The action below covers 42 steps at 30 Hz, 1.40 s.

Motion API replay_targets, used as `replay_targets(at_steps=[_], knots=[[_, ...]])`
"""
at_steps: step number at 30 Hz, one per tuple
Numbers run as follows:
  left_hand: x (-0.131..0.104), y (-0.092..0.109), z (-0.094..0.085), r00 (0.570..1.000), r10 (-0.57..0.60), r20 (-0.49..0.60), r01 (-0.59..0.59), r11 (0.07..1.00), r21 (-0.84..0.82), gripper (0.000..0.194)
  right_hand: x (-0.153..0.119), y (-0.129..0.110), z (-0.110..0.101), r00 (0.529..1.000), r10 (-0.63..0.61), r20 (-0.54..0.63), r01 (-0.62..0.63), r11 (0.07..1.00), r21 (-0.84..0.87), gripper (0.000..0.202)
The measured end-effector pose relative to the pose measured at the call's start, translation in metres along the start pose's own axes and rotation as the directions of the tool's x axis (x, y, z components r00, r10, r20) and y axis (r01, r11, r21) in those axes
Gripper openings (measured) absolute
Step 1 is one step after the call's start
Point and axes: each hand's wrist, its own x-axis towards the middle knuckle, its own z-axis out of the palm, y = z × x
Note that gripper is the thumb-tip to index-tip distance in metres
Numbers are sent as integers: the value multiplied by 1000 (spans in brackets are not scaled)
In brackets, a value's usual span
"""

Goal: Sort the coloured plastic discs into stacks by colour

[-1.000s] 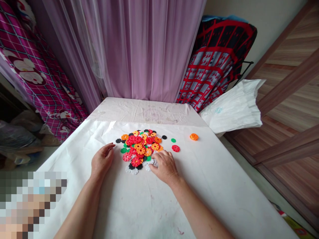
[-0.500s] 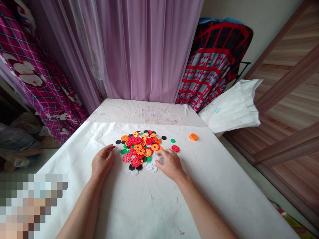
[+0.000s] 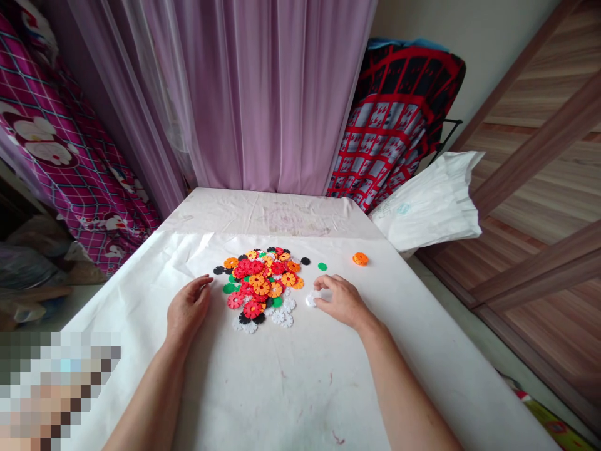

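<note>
A pile of flower-shaped plastic discs (image 3: 256, 282) in red, orange, green, black and white lies on the table in front of me. My left hand (image 3: 190, 307) rests on the cloth at the pile's left side, fingers loosely bent and apart, with nothing seen in it. To the right of the pile, my right hand (image 3: 342, 300) pinches a white flower disc (image 3: 310, 300) between thumb and fingers, low over the cloth. Several white discs (image 3: 284, 313) lie at the pile's near right edge. A green disc (image 3: 322, 267) is just beyond my right hand.
An orange disc stack (image 3: 360, 259) sits apart on the right of the white-covered table (image 3: 277, 388). A black disc (image 3: 305, 261) lies by the pile. A white bag (image 3: 429, 203) stands at the far right corner. Purple curtains (image 3: 277, 94) hang behind.
My right hand has moved right, away from the pile, with a white disc in its pinch. The red disc that lay there is now hidden behind it. My left hand stays in place.
</note>
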Motion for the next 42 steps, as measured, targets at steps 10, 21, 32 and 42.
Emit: replay_targets(at_steps=[10,21,32,42], knots=[[0,1,0,1000,-9,-7,9,1000,-18,29,0,-9,-1,996,-15,88,22,997,-75,25],[0,0,1,1000,-6,-14,6,1000,-2,29,2,-5,-1,999,-36,25,38,995,-95,20],[0,0,1,1000,1,-4,-1,1000,5,29,1,-45,32,970,-190,150,209,970,-125,25],[-1,6,-2,1000,-5,7,5,1000,29,30,6,-34,22,991,-121,64,126,987,-98,26]])
